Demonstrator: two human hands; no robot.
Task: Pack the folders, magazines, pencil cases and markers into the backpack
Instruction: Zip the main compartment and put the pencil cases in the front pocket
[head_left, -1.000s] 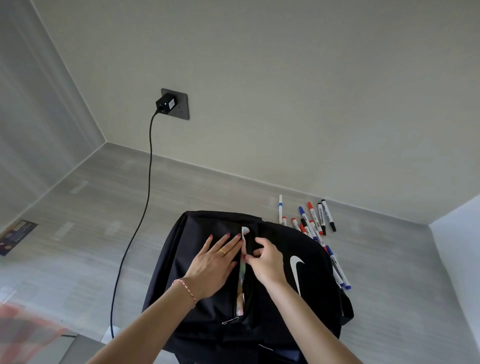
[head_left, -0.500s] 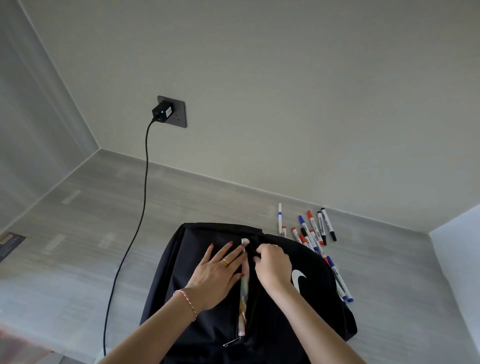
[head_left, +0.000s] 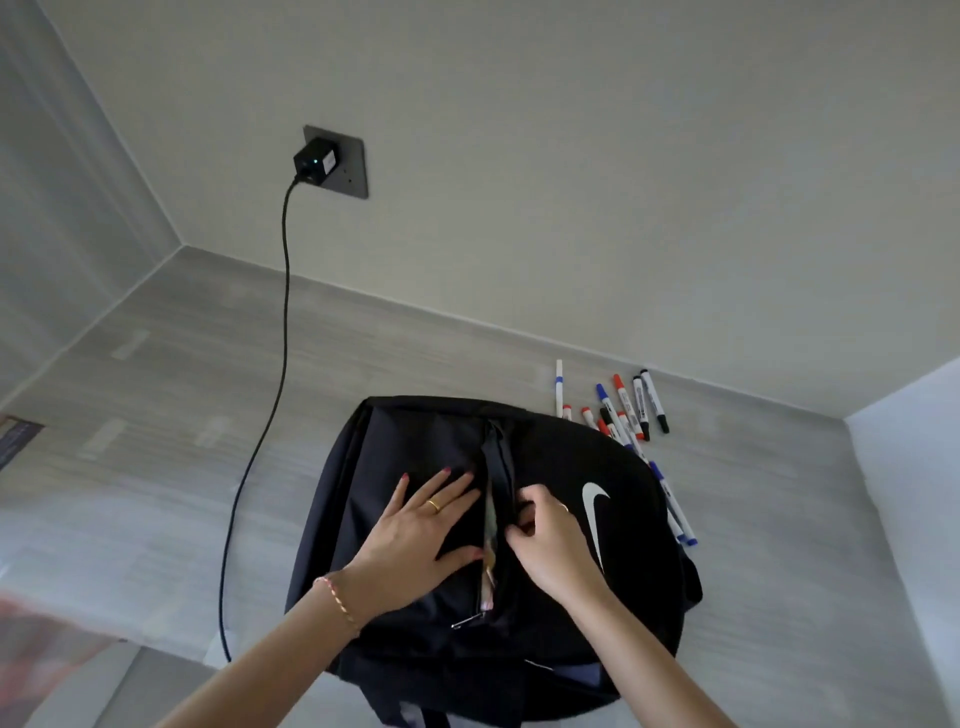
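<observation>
A black backpack (head_left: 634, 582) with a white swoosh lies on the grey desk. Its top zip runs down the middle, shut at the far end and open nearer me, where a strip of colourful printed paper (head_left: 489, 540) shows in the slit. My left hand (head_left: 415, 530) presses flat on the fabric left of the zip, fingers spread. My right hand (head_left: 545, 540) sits right of the slit with fingers curled, pinching at the zip edge; the zip pull itself is hidden. Several markers (head_left: 626, 410) with blue, red and black caps lie beside the backpack's far right side.
A black cable (head_left: 270, 415) hangs from a charger in the wall socket (head_left: 332, 161) and runs across the desk left of the backpack. Walls close the desk at the back and left. A white surface (head_left: 914, 467) stands at right; a reddish blurred item (head_left: 41, 639) lies at lower left.
The far part of the zip has closed and my right hand has drawn back toward me along it. The paper strip shows less. The left hand stays pressed on the fabric.
</observation>
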